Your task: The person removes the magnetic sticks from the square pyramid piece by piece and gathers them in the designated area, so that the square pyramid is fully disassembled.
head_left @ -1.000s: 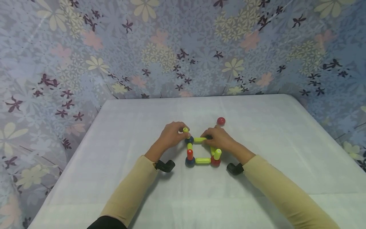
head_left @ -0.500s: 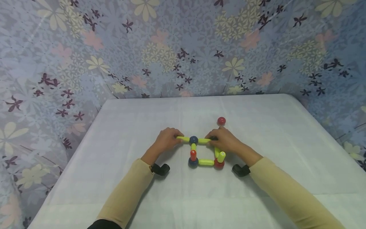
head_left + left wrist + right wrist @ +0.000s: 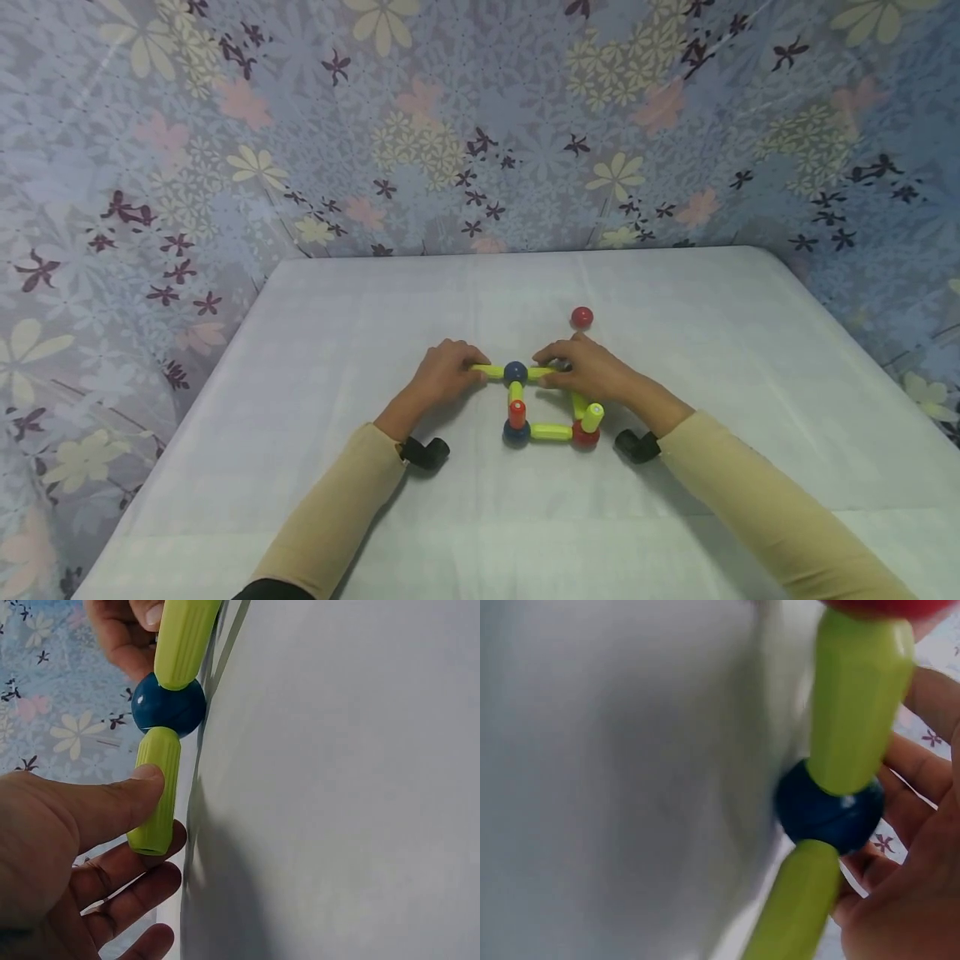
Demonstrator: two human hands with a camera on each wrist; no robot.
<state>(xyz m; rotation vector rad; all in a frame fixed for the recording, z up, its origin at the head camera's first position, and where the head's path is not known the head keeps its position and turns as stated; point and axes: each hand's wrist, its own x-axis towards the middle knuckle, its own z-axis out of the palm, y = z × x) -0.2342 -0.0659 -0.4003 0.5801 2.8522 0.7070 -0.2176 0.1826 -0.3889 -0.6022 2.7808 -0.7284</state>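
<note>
Yellow-green sticks and balls form a square frame on the table. My left hand (image 3: 442,375) pinches a yellow-green stick (image 3: 156,799) between thumb and fingers; its far end meets the back-left blue ball (image 3: 515,372). At the back-right corner my right hand (image 3: 592,371) curls around another blue ball (image 3: 829,810), largely hidden from the head view. A stick (image 3: 859,705) joins that ball to the front-right red ball (image 3: 585,435), which bears an upright yellow-green stick (image 3: 593,417). A red stick (image 3: 517,412) stands on the front-left blue ball (image 3: 516,432).
A loose red ball (image 3: 582,317) lies behind the right hand. White cloth covers the table (image 3: 360,317), and a floral sheet (image 3: 480,125) hangs behind it. Black wrist mounts (image 3: 426,454) stick out near the frame's front corners.
The stick in my left hand has gone from upright to pointing left from the blue ball. The whole frame has shifted right and slightly nearer, my right hand moving along with it.
</note>
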